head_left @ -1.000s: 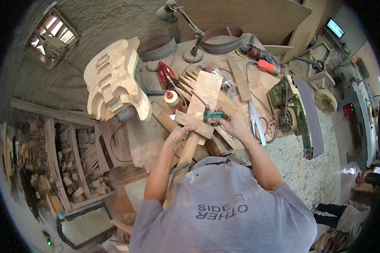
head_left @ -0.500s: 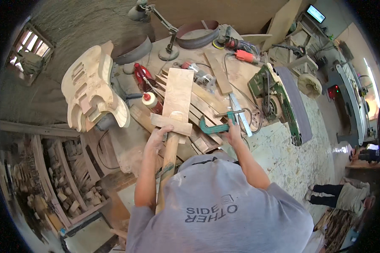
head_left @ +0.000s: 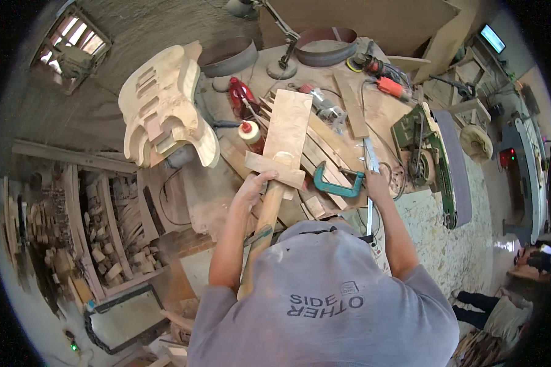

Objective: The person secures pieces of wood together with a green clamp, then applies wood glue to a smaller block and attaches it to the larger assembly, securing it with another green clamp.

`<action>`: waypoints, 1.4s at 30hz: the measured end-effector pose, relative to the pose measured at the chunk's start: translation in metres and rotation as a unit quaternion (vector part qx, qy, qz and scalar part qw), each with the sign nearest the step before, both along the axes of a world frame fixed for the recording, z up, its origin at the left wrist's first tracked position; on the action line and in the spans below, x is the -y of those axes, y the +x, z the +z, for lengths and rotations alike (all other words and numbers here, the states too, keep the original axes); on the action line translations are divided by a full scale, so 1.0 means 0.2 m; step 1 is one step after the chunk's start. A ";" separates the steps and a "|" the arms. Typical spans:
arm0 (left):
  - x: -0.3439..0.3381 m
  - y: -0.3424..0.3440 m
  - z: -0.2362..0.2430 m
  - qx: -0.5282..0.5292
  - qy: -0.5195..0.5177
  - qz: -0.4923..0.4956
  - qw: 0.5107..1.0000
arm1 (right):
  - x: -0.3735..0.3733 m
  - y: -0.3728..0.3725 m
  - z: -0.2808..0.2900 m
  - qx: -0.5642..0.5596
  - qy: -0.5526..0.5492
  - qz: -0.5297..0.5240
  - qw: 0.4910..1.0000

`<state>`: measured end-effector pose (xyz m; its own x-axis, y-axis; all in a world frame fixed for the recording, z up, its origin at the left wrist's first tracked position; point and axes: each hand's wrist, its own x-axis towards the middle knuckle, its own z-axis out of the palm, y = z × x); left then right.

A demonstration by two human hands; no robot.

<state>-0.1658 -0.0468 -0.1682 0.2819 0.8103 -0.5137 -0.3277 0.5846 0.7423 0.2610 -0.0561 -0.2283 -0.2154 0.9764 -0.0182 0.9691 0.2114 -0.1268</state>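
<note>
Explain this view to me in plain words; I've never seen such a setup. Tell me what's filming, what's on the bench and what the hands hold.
There is no machine arm here, just a person's two bare hands. A wide fisheye camera on the person's head looks down, so straight edges bend near the rim. The left hand grips a small wooden block lying across a flat pale board. The right hand is at a green clamp and a slim metal strip; which one its fingers grip, I cannot tell. Farther back on the workbench are a bottle and a lamp.
</note>
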 end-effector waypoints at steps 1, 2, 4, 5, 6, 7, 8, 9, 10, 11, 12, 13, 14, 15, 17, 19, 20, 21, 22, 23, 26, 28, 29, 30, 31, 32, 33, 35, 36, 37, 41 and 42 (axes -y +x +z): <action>0.00 0.01 0.02 0.001 -0.010 -0.010 1.000 | -0.02 0.03 -0.04 -0.002 -0.086 -0.025 0.996; 0.00 0.01 0.04 0.005 -0.008 -0.001 1.000 | -0.01 0.03 -0.03 -0.044 -0.060 -0.021 0.997; 0.01 0.00 0.05 -0.010 0.007 -0.010 1.000 | 0.01 0.00 0.08 -0.017 -0.060 -0.008 0.998; 0.00 0.01 0.07 -0.006 0.009 -0.010 1.000 | 0.03 -0.01 0.16 0.010 -0.058 -0.009 0.998; 0.00 0.01 0.07 -0.009 0.016 -0.010 1.000 | 0.05 -0.01 0.20 0.026 -0.024 0.023 0.999; 0.00 0.02 0.07 -0.012 0.022 -0.011 1.000 | 0.05 -0.01 0.25 0.031 -0.025 0.018 0.999; 0.00 0.02 0.05 -0.005 0.024 -0.019 1.000 | 0.05 -0.03 0.34 0.032 -0.011 0.057 0.998; 0.00 0.00 0.03 -0.005 0.015 -0.015 1.000 | 0.05 -0.05 0.41 0.031 0.002 0.094 0.995; 0.00 -0.01 0.01 -0.004 0.006 -0.014 1.000 | 0.04 -0.08 0.48 0.055 -0.019 0.112 0.992; 0.00 -0.02 0.01 -0.001 0.008 -0.026 1.000 | 0.04 -0.12 0.55 0.058 -0.019 0.100 0.993; 0.00 -0.02 0.02 -0.013 -0.001 -0.016 1.000 | 0.05 -0.16 0.62 0.041 -0.011 0.147 0.988; 0.00 -0.01 0.04 -0.026 -0.008 -0.003 1.000 | 0.04 -0.18 0.69 0.024 -0.002 0.198 0.980; 0.00 0.00 0.06 -0.012 0.007 0.006 1.000 | 0.02 -0.20 0.77 0.071 0.019 0.240 0.968; 0.01 -0.01 0.05 -0.007 0.010 0.006 1.000 | 0.02 -0.18 0.86 0.076 0.021 0.240 0.968; 0.01 -0.01 0.03 0.013 0.019 0.005 1.000 | 0.02 -0.14 0.99 -0.130 0.091 0.133 0.978; 0.00 0.00 0.05 0.007 0.008 -0.007 1.000 | 0.02 -0.12 0.96 -0.165 0.144 0.037 0.975; 0.00 -0.01 0.07 -0.005 -0.003 -0.021 1.000 | 0.04 -0.11 0.93 -0.108 0.109 -0.002 0.988; 0.00 -0.01 0.05 -0.001 0.000 -0.021 1.000 | 0.04 -0.10 0.92 -0.050 0.074 -0.042 0.995; -0.01 -0.01 0.02 0.008 0.010 -0.029 1.000 | 0.04 -0.10 0.92 -0.057 0.088 -0.040 0.994; 0.00 -0.02 -0.01 0.015 0.017 -0.035 0.999 | 0.04 -0.10 0.97 -0.055 0.088 -0.038 0.994; 0.05 0.00 0.11 -0.015 0.014 -0.016 1.000 | 0.07 -0.09 1.12 -0.125 0.015 -0.066 0.990; 0.03 -0.01 0.05 -0.004 0.019 -0.027 0.999 | 0.06 -0.04 1.03 -0.053 0.016 -0.094 0.994; 0.01 -0.01 0.05 0.004 0.028 -0.038 0.999 | 0.06 -0.03 1.00 0.016 0.022 -0.123 0.992; 0.00 -0.01 0.06 0.005 0.030 -0.041 0.999 | 0.07 -0.01 0.98 0.029 -0.003 -0.086 0.996; 0.00 -0.01 0.06 0.002 0.029 -0.040 0.999 | 0.08 0.01 0.98 0.031 -0.001 -0.089 0.996; 0.02 -0.02 0.06 -0.002 0.024 -0.032 0.999 | 0.07 -0.04 1.07 -0.048 -0.001 -0.082 0.995; 0.01 -0.01 0.05 0.001 0.023 -0.028 0.999 | 0.06 -0.07 1.17 -0.125 0.000 -0.074 0.989; 0.01 -0.03 0.06 0.009 0.015 -0.054 0.998 | 0.02 0.00 1.24 -0.126 -0.032 -0.129 0.983; -0.02 -0.02 0.05 0.013 0.023 -0.059 0.998 | 0.04 0.01 1.13 -0.063 0.019 -0.142 0.988; -0.03 -0.02 0.01 0.007 0.028 -0.055 0.998 | 0.07 0.01 1.04 0.001 0.061 -0.154 0.986; 0.02 0.01 0.16 -0.005 0.012 -0.060 0.998 | 0.00 -0.07 1.26 -0.046 -0.094 -0.088 0.991; 0.01 0.00 0.13 -0.004 0.013 -0.055 0.998 | -0.05 -0.07 1.41 -0.073 -0.184 -0.117 0.973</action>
<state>-0.1666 -0.0496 -0.1414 0.3666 0.7875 -0.4954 -0.2568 0.5974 0.7597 0.2467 -0.0471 0.0528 -0.0140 0.9324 -0.3613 0.9513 -0.0989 -0.2921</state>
